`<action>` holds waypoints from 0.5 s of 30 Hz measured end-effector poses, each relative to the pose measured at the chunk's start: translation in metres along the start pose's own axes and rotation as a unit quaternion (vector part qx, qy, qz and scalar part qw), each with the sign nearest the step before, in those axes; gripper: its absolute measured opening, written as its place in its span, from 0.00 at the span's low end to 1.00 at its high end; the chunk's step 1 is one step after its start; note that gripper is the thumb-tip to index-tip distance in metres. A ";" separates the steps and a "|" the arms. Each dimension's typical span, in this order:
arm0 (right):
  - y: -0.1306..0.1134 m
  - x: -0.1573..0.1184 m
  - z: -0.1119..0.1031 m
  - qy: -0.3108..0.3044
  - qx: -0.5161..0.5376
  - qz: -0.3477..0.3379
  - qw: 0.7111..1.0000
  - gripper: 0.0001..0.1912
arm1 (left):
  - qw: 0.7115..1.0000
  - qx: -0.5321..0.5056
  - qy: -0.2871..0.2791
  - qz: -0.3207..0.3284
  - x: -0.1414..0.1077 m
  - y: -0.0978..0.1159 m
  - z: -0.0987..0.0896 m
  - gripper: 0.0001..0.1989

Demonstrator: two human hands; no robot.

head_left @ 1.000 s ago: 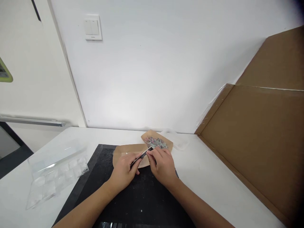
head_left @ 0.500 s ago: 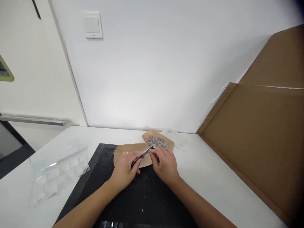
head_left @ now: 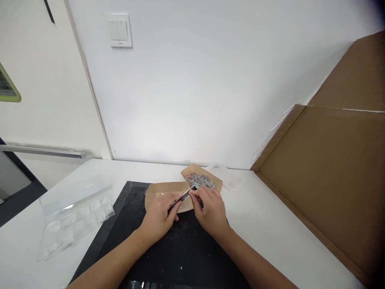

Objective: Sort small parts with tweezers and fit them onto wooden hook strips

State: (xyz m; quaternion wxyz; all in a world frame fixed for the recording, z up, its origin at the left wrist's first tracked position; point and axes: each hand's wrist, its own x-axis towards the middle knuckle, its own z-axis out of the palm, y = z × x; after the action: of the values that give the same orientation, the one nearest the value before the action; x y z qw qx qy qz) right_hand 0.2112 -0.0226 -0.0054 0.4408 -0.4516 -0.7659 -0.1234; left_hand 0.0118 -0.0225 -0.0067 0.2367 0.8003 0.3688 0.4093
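My left hand (head_left: pixel 159 216) is closed around a slim black bar with a pale edge (head_left: pixel 185 195), which points up and to the right; its exact kind is unclear. At the bar's far end, the thumb and fingers of my right hand (head_left: pixel 209 206) are pinched together, and whatever lies between them is too small to make out. Just behind both hands sits a brown paper tray (head_left: pixel 152 194) with something whitish inside. Further back, a second brown paper tray (head_left: pixel 217 183) holds many small grey, green and pinkish pieces (head_left: pixel 198 180).
Under my hands lies a black mat (head_left: pixel 177 257) on a white table (head_left: pixel 255 224). A clear plastic compartment box (head_left: pixel 78 220) stands open on the left. Crumpled clear plastic (head_left: pixel 233 179) rests behind the trays. Brown cardboard (head_left: pixel 325 168) borders the right side, with a white wall (head_left: pixel 192 88) behind.
The view has shifted slightly. Both hands keep nearly the same pose on the black bar, which has tilted a little flatter; nothing has been let go.
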 end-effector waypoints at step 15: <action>-0.002 -0.005 0.002 -0.010 0.003 0.046 0.999 0.10 | 1.000 0.027 -0.006 -0.008 -0.002 -0.003 0.001 0.18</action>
State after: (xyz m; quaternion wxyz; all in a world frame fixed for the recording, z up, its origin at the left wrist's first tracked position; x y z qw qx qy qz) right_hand 0.2092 -0.0256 -0.0105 0.4395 -0.4865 -0.7490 -0.0959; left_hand 0.0109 -0.0221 -0.0107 0.2209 0.8058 0.3844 0.3925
